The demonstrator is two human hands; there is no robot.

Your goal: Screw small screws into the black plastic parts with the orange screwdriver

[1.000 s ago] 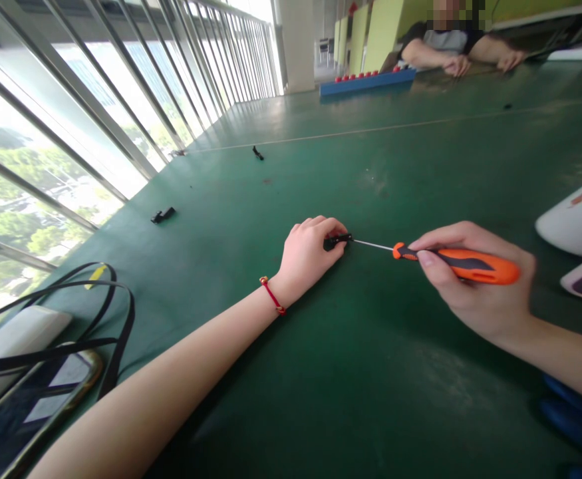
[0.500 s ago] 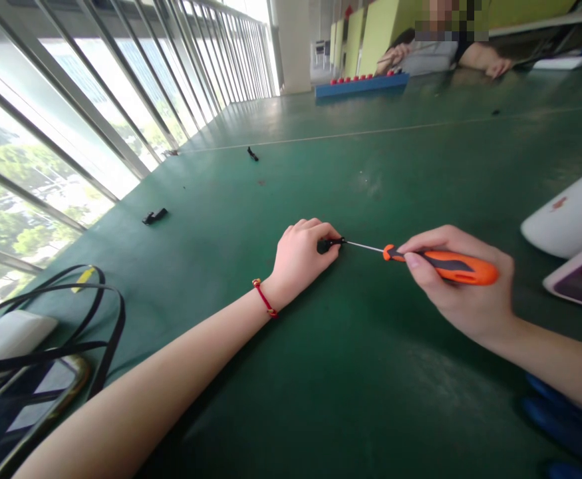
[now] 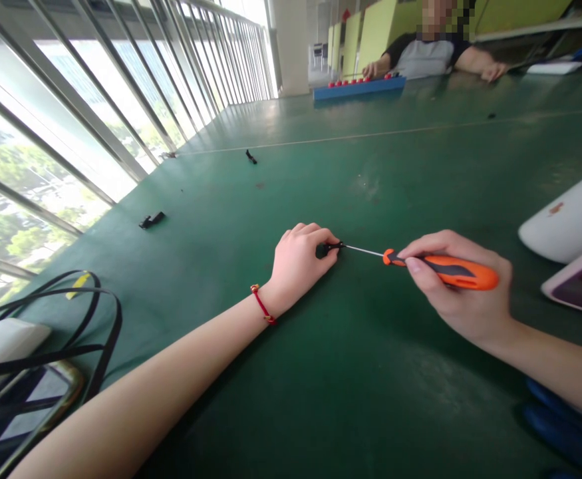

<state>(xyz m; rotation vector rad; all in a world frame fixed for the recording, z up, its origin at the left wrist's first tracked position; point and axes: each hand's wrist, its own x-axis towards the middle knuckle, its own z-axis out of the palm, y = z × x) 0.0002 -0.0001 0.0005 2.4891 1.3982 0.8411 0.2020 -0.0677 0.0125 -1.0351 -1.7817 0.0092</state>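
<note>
Screwdriver (image 3: 463,273) is being gripped by right hand (image 3: 475,309), fingers curling around it. Left hand (image 3: 298,266) is pinching small black part (image 3: 324,250) between thumb and forefinger; screwdriver's tip is apparently meeting it beside those fingertips, too small to confirm.

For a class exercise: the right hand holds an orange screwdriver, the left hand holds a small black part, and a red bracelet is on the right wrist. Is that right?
Not quite: the head view shows the red bracelet on the left wrist. The right hand does hold the orange screwdriver, the left hand the small black part.
</note>
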